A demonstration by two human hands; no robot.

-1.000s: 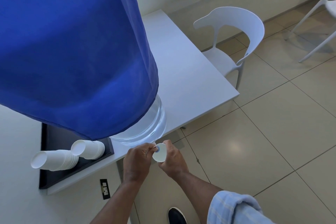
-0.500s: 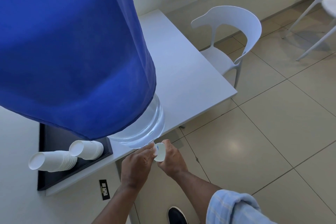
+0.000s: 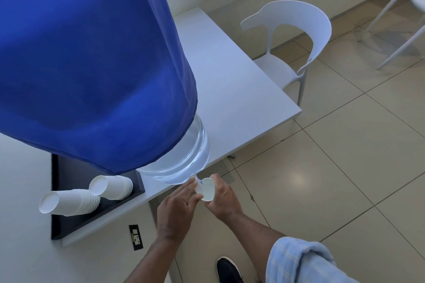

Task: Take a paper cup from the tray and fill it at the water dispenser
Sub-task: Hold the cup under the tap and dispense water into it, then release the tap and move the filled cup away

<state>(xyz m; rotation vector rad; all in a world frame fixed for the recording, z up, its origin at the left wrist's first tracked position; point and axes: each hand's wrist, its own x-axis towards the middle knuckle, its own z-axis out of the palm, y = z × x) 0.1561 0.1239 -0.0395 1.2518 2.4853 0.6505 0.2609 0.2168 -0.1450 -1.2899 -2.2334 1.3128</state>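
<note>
White table [image 3: 232, 89], tiled floor [image 3: 345, 167]; right hand [image 3: 222, 200] around paper cup [image 3: 208, 189], left hand [image 3: 177, 209] loose.

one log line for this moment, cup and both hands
right hand: holds paper cup under tap | left hand: at tap | cup stacks: on tray

Blue dispenser cover [image 3: 87, 57], white cups [image 3: 69, 201]

Cup stacks [image 3: 85, 195] lie on tray [image 3: 69, 167], left of dispenser [image 3: 179, 165].
</note>
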